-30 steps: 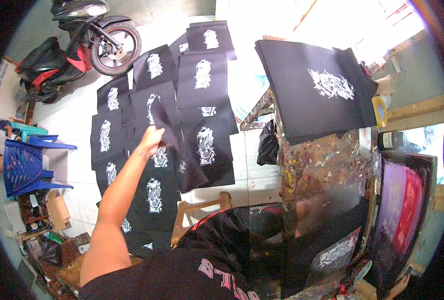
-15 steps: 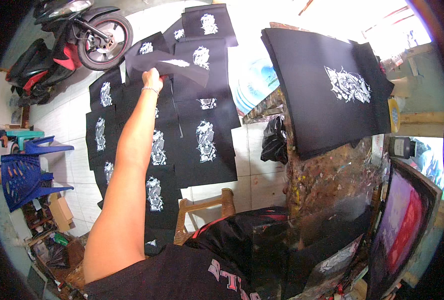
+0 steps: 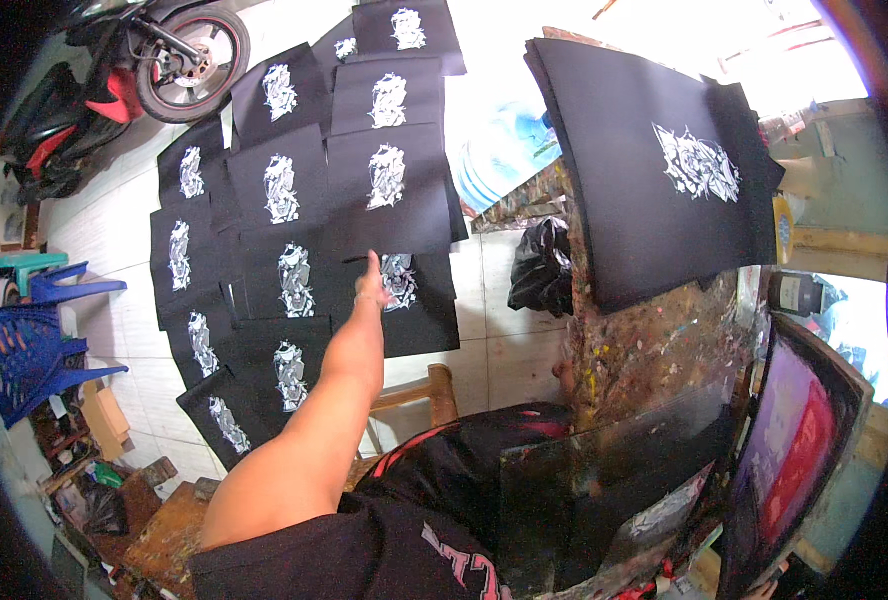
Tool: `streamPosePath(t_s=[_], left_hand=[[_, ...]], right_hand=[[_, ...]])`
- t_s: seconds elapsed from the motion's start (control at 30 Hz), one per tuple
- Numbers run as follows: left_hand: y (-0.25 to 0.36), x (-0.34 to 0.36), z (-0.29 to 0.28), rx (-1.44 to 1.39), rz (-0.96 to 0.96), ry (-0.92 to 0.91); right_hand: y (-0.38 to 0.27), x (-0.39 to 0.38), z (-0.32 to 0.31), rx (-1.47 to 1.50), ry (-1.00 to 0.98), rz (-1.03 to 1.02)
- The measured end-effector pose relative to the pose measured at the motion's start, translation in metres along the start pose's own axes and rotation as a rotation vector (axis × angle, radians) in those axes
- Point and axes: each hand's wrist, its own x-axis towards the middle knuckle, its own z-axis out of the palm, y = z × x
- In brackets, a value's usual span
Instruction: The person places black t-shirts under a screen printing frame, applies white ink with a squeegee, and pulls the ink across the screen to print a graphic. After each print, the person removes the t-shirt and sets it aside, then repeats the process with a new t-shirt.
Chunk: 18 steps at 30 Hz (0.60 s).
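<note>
My left hand reaches out over rows of black T-shirts with white prints spread on the tiled floor. Its fingers are stretched and hold nothing. It hovers at the near edge of one flat black T-shirt that lies on top of the others, just above another printed shirt. My right hand is not in view. A larger black T-shirt with a white print lies on the paint-spattered table to my right.
A red and black motorbike stands at the far left. Blue plastic chairs stand at the left, a wooden stool below my arm. A black bag hangs beside the table. A framed printing screen leans at the right.
My left hand held a black T-shirt up, swung it out over the rows and let it go. The shirt now lies flat and the hand has dropped toward me.
</note>
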Motion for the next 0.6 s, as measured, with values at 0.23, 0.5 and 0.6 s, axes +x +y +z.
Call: streamPosePath(t_s=[0.23,0.5,0.6], left_hand=[[-0.056,-0.214,-0.006,0.67,1.005,-0.47],[-0.166,-0.532,0.1,1.118,1.578,-1.667],[-0.259,-0.565,0.146,1.455,1.721,-2.094]], right_hand=[[0.07,-0.021,0.05,0.681,-0.224,-0.072],[-0.041,0.06,0.012,0.539,-0.265,0.469],[-0.034,0.063,-0.002,0.459,-0.12,0.438]])
